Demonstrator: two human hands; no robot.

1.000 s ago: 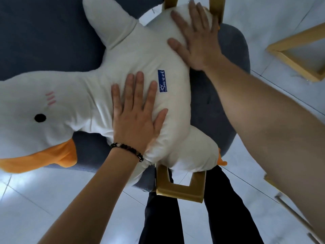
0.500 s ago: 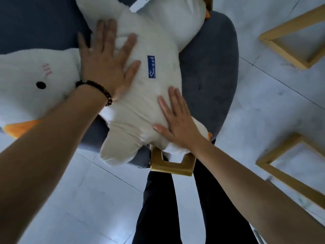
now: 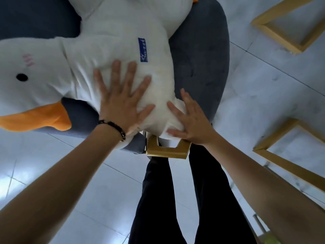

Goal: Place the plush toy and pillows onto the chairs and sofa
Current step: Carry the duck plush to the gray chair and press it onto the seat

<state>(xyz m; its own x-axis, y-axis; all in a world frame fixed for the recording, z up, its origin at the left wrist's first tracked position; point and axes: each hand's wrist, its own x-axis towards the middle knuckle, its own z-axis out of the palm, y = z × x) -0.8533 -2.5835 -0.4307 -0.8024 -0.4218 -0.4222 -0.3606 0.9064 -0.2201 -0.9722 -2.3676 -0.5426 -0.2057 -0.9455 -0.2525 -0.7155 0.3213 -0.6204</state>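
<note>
A big white plush duck (image 3: 112, 41) with an orange beak, a black eye and a blue label lies across a dark blue chair (image 3: 202, 64). Its head hangs off the seat to the left. My left hand (image 3: 121, 101), with a bead bracelet on the wrist, lies flat and spread on the duck's belly. My right hand (image 3: 190, 118) presses flat on the near end of the body, at the chair's front edge. Neither hand grips the toy. No pillows are in view.
A gold metal chair leg (image 3: 167, 150) sticks out just under my right hand. Gold frames of other furniture (image 3: 288, 27) stand on the white tiled floor at the right. My dark trouser legs (image 3: 175, 199) are right against the chair's front.
My left hand has slid from the duck's upper body down to its belly. My right hand has shifted slightly to the near end. The view has moved closer.
</note>
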